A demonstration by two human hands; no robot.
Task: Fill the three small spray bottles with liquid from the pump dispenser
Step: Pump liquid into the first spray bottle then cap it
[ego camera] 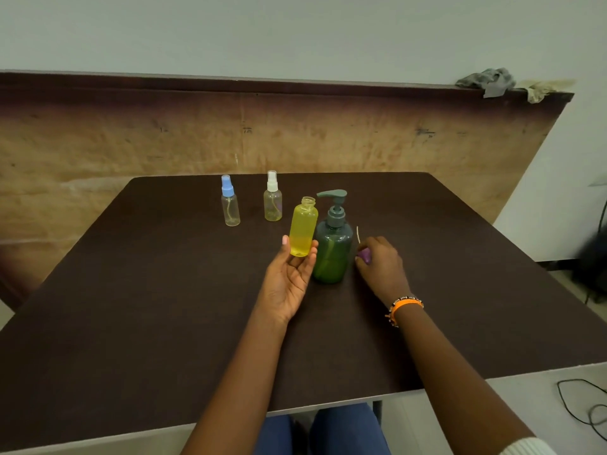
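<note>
The pump dispenser, dark green with its grey-green pump head pointing left, stood upright on the dark brown table a little right of centre, between your two hands. Your left hand lay palm up just left of it, thumb and fingers curled round the base of an uncapped yellow spray bottle, which you held upright with its open neck near the pump's nozzle; the liquid in it looked yellow. Your right hand, an orange bracelet on its wrist, rested on the table just right of the dispenser, fingers pinching a purple spray cap whose thin tube stuck up from it. Farther off to the left stood two more clear bottles, well apart, the white-capped bottle and the blue-capped bottle, both closed.
</note>
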